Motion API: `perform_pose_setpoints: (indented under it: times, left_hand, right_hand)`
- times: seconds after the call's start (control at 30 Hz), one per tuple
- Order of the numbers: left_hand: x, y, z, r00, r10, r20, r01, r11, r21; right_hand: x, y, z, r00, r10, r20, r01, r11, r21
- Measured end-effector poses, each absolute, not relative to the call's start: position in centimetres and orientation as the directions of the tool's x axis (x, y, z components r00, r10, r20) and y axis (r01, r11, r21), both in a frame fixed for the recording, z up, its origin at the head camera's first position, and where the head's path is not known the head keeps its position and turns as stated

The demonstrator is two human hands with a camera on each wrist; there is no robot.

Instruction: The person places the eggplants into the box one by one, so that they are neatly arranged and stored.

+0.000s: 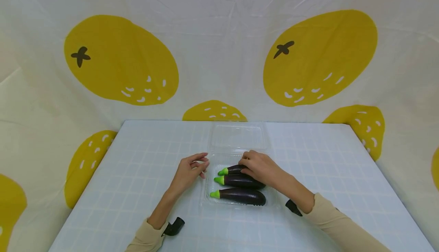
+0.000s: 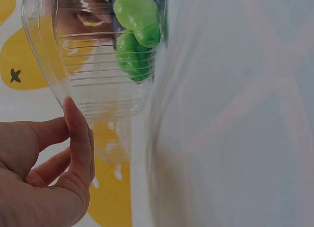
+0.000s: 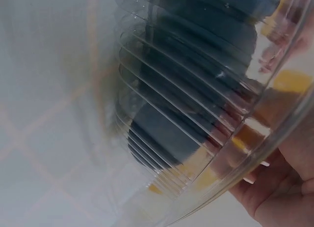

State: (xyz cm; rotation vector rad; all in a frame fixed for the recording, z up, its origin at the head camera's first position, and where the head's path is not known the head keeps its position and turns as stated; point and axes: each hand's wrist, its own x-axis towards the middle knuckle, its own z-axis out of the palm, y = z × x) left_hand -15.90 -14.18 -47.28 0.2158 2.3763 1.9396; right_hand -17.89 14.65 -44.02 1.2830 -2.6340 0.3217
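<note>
Three dark purple eggplants with green stem ends lie side by side in a clear plastic clamshell container (image 1: 207, 196). My right hand (image 1: 263, 168) reaches in from the right, its fingers curled round the far eggplant (image 1: 234, 169) and hiding its right end. Just in front of it lie the middle eggplant (image 1: 241, 181) and the near eggplant (image 1: 242, 196). At the container's left side is my left hand (image 1: 190, 170), fingers loosely bent and holding nothing. In the left wrist view, a fingertip (image 2: 71, 105) comes right at the container's rim.
The container's clear lid (image 1: 239, 137) lies folded back toward the table's far edge. A pale checked cloth covers the table (image 1: 147, 153). Behind it hangs a white curtain (image 1: 219, 54) with large yellow fruit prints. Black wrist devices (image 1: 174, 226) sit on both wrists.
</note>
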Motion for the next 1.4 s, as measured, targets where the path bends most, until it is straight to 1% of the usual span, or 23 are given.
perform_pose_setpoints:
  times: [0.3,0.6,0.77,0.9,1.0,1.13,1.3,1.4]
  left_hand:
    - [-16.0,-14.1,-47.3,-0.989,0.146,0.035,0.065,0.209,0.976]
    - [-15.9,-14.0,-47.3,-0.992,0.125,0.029,0.057,0.226,0.972]
    - [-15.3,-13.5,-45.9,-0.994,0.107,0.017,0.043,0.243,0.969]
    - [-14.5,-13.3,-44.1,-0.993,0.119,0.016,0.045,0.244,0.969]
    - [-14.2,-13.2,-43.6,-0.992,0.126,0.026,0.056,0.241,0.969]
    - [-14.5,-13.2,-44.3,-0.993,0.111,0.029,0.056,0.246,0.968]
    - [-15.2,-13.3,-46.1,-0.996,0.085,0.016,0.038,0.262,0.964]
    - [-15.0,-13.2,-45.6,-0.996,0.087,0.012,0.033,0.253,0.967]
  right_hand:
    - [-17.8,15.3,-44.0,-0.636,-0.73,0.251,-0.771,0.617,-0.16]
    - [-17.5,16.8,-43.6,-0.648,-0.694,0.313,-0.761,0.61,-0.223]
    - [-17.5,17.4,-43.5,-0.668,-0.668,0.327,-0.743,0.625,-0.241]
    - [-17.4,18.0,-43.3,-0.7,-0.633,0.332,-0.713,0.652,-0.259]
    - [-17.3,18.4,-43.3,-0.718,-0.605,0.344,-0.693,0.664,-0.28]
    - [-17.3,19.1,-43.4,-0.73,-0.574,0.371,-0.679,0.669,-0.302]
    - [-17.4,19.9,-43.6,-0.717,-0.547,0.431,-0.688,0.654,-0.314]
    - [-17.5,20.4,-43.8,-0.713,-0.527,0.462,-0.688,0.654,-0.316]
